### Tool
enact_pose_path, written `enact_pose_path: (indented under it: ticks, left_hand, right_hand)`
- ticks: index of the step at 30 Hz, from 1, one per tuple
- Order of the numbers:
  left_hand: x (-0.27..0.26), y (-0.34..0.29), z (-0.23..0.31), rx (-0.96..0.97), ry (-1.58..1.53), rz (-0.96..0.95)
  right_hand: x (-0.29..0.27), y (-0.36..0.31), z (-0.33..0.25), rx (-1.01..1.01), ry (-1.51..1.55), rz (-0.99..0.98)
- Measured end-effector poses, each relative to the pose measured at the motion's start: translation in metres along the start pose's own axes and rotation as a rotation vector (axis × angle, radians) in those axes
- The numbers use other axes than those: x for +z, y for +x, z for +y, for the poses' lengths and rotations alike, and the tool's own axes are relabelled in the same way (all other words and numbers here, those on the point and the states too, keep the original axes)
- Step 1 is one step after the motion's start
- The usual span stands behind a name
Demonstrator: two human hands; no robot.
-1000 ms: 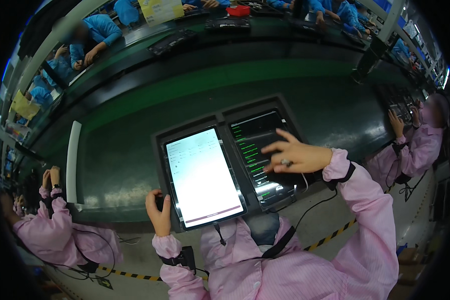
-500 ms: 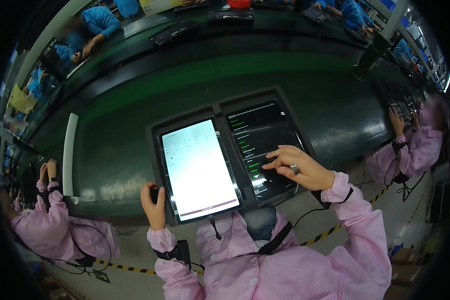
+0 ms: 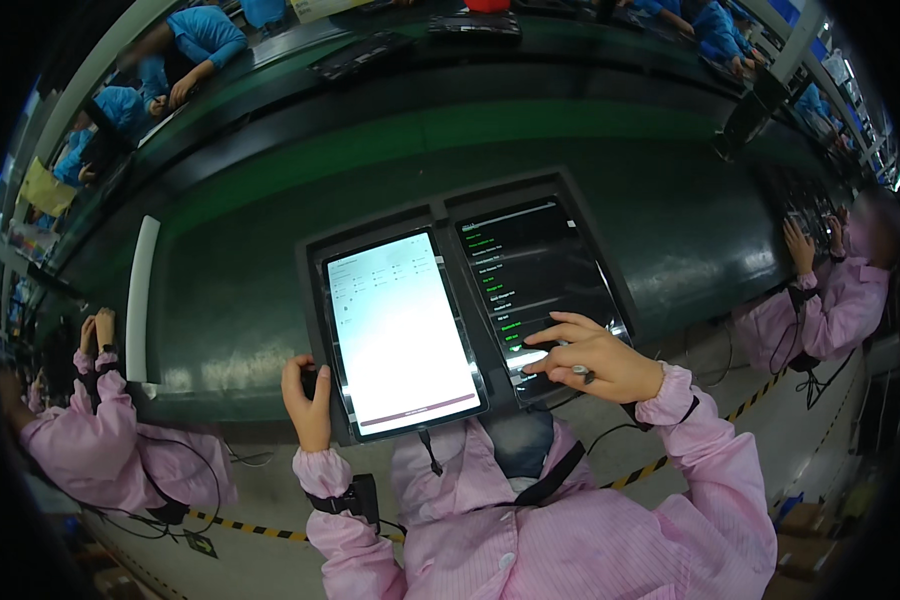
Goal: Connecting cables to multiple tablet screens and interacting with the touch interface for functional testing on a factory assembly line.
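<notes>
A: Where do we find the devices?

B: At the centre of the frame, we record a black-bordered rectangular tablet with a lit white screen. To its right lies a black-screened rectangular tablet with green and white text lines. Both lie in a dark grey two-compartment tray on the glossy green surface.

A: The left hand?

B: At the tray's lower-left edge, thumb and fingers bent, a gap between them. We cannot tell whether it grips the edge.

A: The right hand?

B: Over the black-screened tablet's lower part, half open, fingers pointing left. We see nothing grasped; fingertip contact with the screen we cannot confirm.

A: Elsewhere?

B: We note a long, narrow white strip, left of frame.
</notes>
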State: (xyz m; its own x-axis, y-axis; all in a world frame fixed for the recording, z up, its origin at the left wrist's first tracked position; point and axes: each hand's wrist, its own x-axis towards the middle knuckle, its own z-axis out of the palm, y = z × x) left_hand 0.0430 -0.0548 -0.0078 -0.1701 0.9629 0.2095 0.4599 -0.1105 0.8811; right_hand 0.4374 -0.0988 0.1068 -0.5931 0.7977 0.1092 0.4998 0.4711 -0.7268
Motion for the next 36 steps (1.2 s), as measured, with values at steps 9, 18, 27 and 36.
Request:
enact_pose_path:
  ticks: [9,18,27,36]
  left_hand:
    - [0.001,0.000,0.010,0.015,0.007,-0.017]
    - [0.002,-0.025,0.056,0.007,-0.006,-0.208]
    - [-0.005,-0.030,0.068,0.113,0.211,-0.355]
    - [0.004,-0.032,0.071,0.118,0.203,-0.288]
  right_hand:
    - [-0.013,-0.032,0.012,0.184,0.338,0.605]
    - [-0.010,-0.048,0.024,0.361,0.121,0.866]
    - [0.008,-0.045,0.014,0.272,0.013,0.625]
    - [0.013,-0.040,-0.005,0.227,-0.074,0.507]
